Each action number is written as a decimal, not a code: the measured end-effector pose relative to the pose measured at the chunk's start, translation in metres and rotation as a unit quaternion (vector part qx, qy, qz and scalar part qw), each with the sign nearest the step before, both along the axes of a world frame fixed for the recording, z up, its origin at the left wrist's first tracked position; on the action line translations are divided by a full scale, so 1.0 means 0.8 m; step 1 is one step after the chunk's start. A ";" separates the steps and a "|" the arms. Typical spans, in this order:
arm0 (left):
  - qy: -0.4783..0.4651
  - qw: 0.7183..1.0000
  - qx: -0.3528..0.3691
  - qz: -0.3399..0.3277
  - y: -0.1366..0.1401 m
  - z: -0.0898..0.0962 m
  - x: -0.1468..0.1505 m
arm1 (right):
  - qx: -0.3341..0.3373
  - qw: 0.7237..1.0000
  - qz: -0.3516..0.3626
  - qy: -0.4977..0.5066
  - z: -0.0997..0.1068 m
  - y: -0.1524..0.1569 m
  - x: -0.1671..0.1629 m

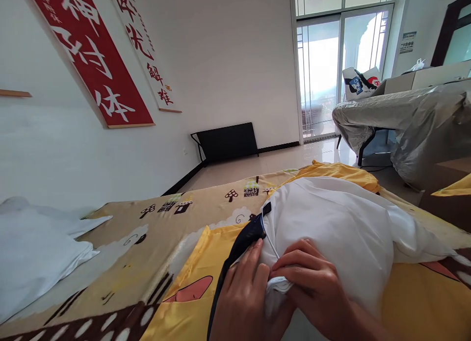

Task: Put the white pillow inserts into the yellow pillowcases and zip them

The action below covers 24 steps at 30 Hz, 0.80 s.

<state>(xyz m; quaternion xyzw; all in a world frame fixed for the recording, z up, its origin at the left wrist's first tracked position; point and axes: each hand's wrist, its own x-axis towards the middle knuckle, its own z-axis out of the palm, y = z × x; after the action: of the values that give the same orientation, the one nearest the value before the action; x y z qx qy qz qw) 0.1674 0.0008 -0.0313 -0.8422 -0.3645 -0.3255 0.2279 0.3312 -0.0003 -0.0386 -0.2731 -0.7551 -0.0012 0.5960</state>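
Observation:
A plump white pillow [331,218] with a dark navy band [246,239] along its left side lies in front of me. My left hand [245,287] is closed over the pillow's edge by this band, its fingers pressed together on the fabric. Close against it, my right hand [316,282] pinches a fold of white cloth [279,284] at the pillow's opening or seam; which of these I cannot tell. The fingertips of both hands almost meet there. Yellow fabric [187,282] with a pink printed shape is spread beneath the pillow.
A beige patterned blanket [206,206] covers the surface under everything. White cloth [33,252] lies at the left. Beyond are a folded black table [231,142] against the wall, a plastic-covered table [397,105] and a sliding glass door [320,76]. A cardboard box [449,176] stands at right.

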 end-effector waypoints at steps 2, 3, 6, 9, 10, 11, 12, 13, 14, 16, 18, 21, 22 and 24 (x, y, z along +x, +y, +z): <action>0.024 1.000 0.010 -0.013 0.004 -0.003 -0.002 | 0.001 1.000 0.003 0.003 -0.001 0.001 0.000; 0.033 0.999 0.009 -0.017 0.006 -0.004 -0.003 | 0.001 1.000 0.004 0.003 -0.001 0.001 0.000; 0.047 0.999 -0.013 -0.025 0.011 -0.005 -0.006 | 0.000 1.000 0.013 0.003 -0.002 0.002 -0.001; 0.048 0.997 -0.049 -0.033 0.013 -0.005 -0.007 | -0.015 1.000 0.025 -0.003 -0.004 0.003 -0.002; 0.048 0.997 -0.055 -0.036 0.014 -0.004 -0.007 | -0.027 0.999 0.030 -0.010 -0.003 0.003 -0.001; 0.049 0.996 -0.060 -0.039 0.014 -0.004 -0.006 | -0.042 0.998 0.037 -0.023 -0.002 0.003 0.000; 0.048 0.996 -0.065 -0.039 0.014 -0.002 -0.006 | -0.056 0.997 0.044 -0.038 0.000 0.002 0.003; 0.046 0.996 -0.071 -0.039 0.015 -0.001 -0.005 | -0.065 0.995 0.049 -0.052 0.003 0.002 0.007; 0.043 0.995 -0.079 -0.041 0.016 0.001 -0.005 | -0.070 0.994 0.049 -0.064 0.007 0.001 0.013; 0.029 0.993 -0.103 -0.044 0.019 0.007 -0.006 | -0.062 0.996 0.028 -0.065 0.016 0.001 0.030; 0.002 0.991 -0.127 -0.050 0.023 0.013 -0.009 | -0.043 0.997 -0.029 -0.049 0.022 0.004 0.052; -0.062 0.982 -0.169 -0.062 0.026 0.022 -0.017 | -0.049 0.989 -0.123 -0.062 0.020 0.019 0.081; -0.088 0.976 -0.188 -0.065 0.025 0.025 -0.020 | -0.069 0.985 -0.137 -0.082 0.016 0.026 0.086; -0.144 0.960 -0.235 -0.055 0.024 0.028 -0.025 | -0.130 0.974 -0.131 -0.132 0.003 0.044 0.090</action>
<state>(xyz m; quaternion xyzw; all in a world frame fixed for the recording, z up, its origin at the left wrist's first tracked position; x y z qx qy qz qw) 0.1477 0.0198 -0.0089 -0.8351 -0.4126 -0.3606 -0.0491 0.4034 0.0348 -0.0366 -0.4423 -0.7787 -0.0171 0.4446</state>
